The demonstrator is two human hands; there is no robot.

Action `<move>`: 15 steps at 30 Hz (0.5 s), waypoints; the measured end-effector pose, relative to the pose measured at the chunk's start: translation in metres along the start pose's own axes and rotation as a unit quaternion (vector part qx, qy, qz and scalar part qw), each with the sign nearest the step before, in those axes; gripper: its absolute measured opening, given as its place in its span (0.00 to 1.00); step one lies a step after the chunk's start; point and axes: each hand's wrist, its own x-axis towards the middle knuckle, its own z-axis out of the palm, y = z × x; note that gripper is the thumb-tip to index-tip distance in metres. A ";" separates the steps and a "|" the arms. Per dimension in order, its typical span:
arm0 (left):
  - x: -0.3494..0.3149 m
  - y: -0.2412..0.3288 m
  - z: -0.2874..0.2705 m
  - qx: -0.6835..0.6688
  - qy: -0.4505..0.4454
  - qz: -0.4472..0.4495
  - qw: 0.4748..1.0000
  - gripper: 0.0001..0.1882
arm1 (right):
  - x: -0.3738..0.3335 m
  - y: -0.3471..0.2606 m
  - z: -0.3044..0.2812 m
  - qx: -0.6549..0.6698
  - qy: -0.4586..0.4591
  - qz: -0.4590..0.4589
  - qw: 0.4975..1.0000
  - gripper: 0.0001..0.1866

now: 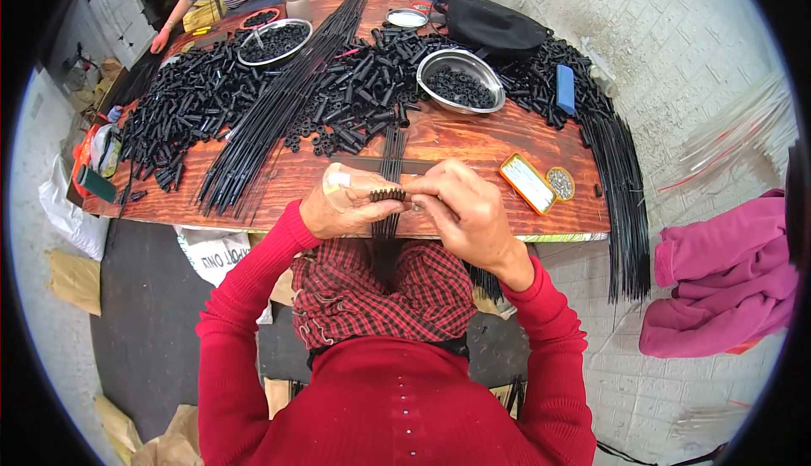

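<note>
Both hands are up at the near edge of the red-brown table (481, 135), and here's the close work: the left hand (351, 198) is curled nearly closed, thumb and fingers pinching a short, ribbed dark piece (387, 195). In comes the right hand (460, 207), fingers bent, thumb and forefinger drawn together right at that piece's right end; whether it grips something tiny there, I cannot tell. The ribbed piece sits between the two hands, above a bundle of thin black rods (386, 228) that runs over the table's edge.

Beyond them, a great heap of black tubes (198, 86) spreads across the left side, a longer sheaf of black rods (279, 111) slanting over it. To the right, a metal bowl (432, 61) full of small black rings, and nearer, an open orange tin (545, 209). At the far left, a co-worker's hand (160, 41) rests by the table's edge.
</note>
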 end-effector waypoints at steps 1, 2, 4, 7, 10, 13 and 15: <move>0.000 0.000 0.000 0.015 -0.003 0.001 1.000 0.08 | 0.000 0.004 -0.002 0.000 0.000 0.000 1.000 0.09; 0.000 0.000 -0.001 0.014 -0.003 0.002 1.000 0.08 | 0.001 0.011 -0.004 0.082 -0.034 0.056 0.994 0.09; 0.002 0.003 -0.002 0.025 -0.033 -0.008 0.999 0.08 | 0.002 0.012 -0.006 0.162 -0.069 0.112 0.978 0.10; 0.001 0.000 0.000 -0.001 -0.009 0.008 1.000 0.08 | 0.007 0.005 -0.005 0.073 -0.054 0.022 0.996 0.10; 0.005 -0.005 0.002 -0.018 -0.017 0.025 0.999 0.08 | 0.006 0.005 -0.007 -0.007 -0.034 -0.028 0.999 0.12; 0.002 -0.008 0.002 -0.011 -0.014 0.031 0.999 0.08 | 0.010 0.002 -0.010 -0.017 -0.049 -0.041 0.998 0.12; 0.002 -0.007 0.002 -0.018 -0.008 0.032 0.999 0.08 | 0.012 -0.002 -0.009 -0.055 -0.049 -0.069 0.995 0.11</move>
